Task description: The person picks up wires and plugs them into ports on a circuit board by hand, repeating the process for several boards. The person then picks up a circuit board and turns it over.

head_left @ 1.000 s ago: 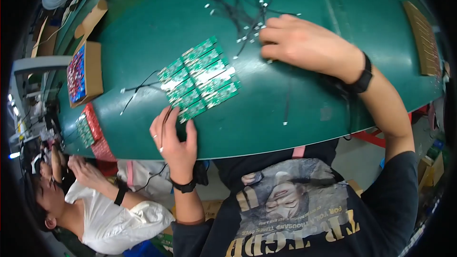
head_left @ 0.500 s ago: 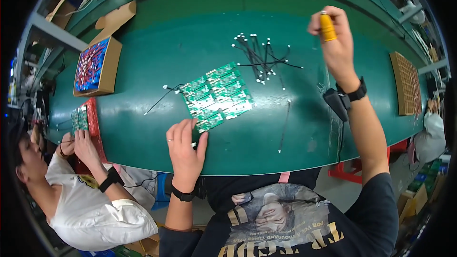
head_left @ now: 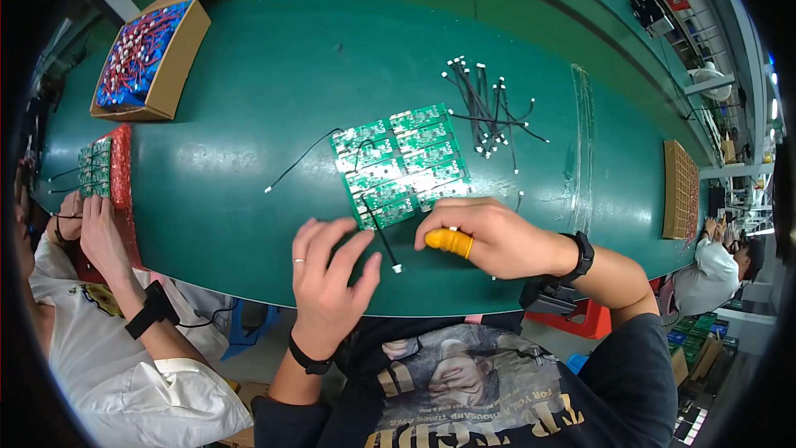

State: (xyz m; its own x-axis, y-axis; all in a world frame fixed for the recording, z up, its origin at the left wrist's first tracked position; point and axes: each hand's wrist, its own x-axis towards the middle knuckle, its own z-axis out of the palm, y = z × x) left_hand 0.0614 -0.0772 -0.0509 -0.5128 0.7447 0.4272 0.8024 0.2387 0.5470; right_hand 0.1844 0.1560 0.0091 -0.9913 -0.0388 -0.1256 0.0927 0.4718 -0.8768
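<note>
A panel of joined green circuit boards (head_left: 396,168) lies on the green table in front of me. My left hand (head_left: 332,278) hovers by its lower left corner, fingers spread and holding nothing. My right hand (head_left: 489,236) is at the panel's lower right edge, with a yellow finger cot on one digit. Its fingers are curled together; a small white bit shows there, but what they hold is hidden. Between my hands, a short black cable (head_left: 382,236) with a white plug runs off the panel. Another black cable (head_left: 303,162) reaches out from the panel's upper left.
Several black cables with white plugs (head_left: 489,112) lie heaped beyond the panel. A carton of red and blue wired parts (head_left: 178,75) stands far left, a divided cardboard tray (head_left: 680,191) far right. At left, a co-worker's hands (head_left: 95,224) work beside red bubble wrap (head_left: 122,166).
My right hand has come down from the upper right to the panel. My left hand has lifted and spread its fingers, uncovering the cable's white plug. The whole view has shifted.
</note>
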